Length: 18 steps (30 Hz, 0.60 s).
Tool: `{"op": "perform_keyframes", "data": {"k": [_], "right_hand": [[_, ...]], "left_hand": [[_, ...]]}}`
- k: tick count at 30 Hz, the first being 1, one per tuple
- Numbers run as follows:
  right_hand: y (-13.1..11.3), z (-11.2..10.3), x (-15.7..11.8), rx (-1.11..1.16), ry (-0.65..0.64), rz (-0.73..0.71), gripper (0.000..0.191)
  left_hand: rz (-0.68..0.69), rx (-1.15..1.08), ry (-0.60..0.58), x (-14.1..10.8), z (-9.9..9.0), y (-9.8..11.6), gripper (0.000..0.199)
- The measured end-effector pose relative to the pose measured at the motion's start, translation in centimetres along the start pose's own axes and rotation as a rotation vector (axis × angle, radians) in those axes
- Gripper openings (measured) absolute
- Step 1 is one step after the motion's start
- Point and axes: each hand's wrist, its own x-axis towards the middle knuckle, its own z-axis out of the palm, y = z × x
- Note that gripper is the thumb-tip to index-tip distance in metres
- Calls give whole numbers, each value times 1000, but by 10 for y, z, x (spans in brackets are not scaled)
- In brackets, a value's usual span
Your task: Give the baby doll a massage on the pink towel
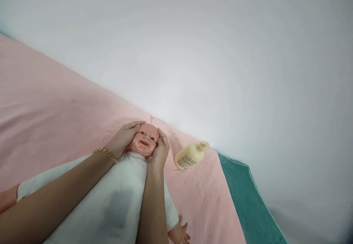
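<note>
A baby doll (145, 141) in a white, short-sleeved garment lies face up. My left hand (127, 136) rests along the side of its head, the fingers curving up to the forehead. A gold-coloured bracelet (106, 153) circles my left wrist. On the opposite side, my right hand (161, 150) cups the cheek and temple, fingertips near the brow. The head is held between both palms. My forearms pass over the doll's chest and hide part of its garment. A pale yellow pump bottle (188, 156) stands to the right of my right hand, apart from it.
Beneath the doll is a pink cloth (68, 126) with soft folds. At the right its edge meets a green surface (245, 189). A plain white wall (193, 53) rises behind. One doll hand (182, 234) lies on the cloth at the bottom.
</note>
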Motion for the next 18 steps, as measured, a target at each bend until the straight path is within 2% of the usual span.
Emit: {"op": "perform_keyframes", "data": {"k": [4,10,18], "right_hand": [[0,-1,-1,-73,-40,-73,30],[-7,0,-7,-213,-79,-96,42],[-7,1,-4,-248,-67,-117,38]], "left_hand": [[-28,2,-54,-6,3,5,54],[-113,134,-88,-14,3,18,69],[-66,137,-72,-5,-1,8,60]]}}
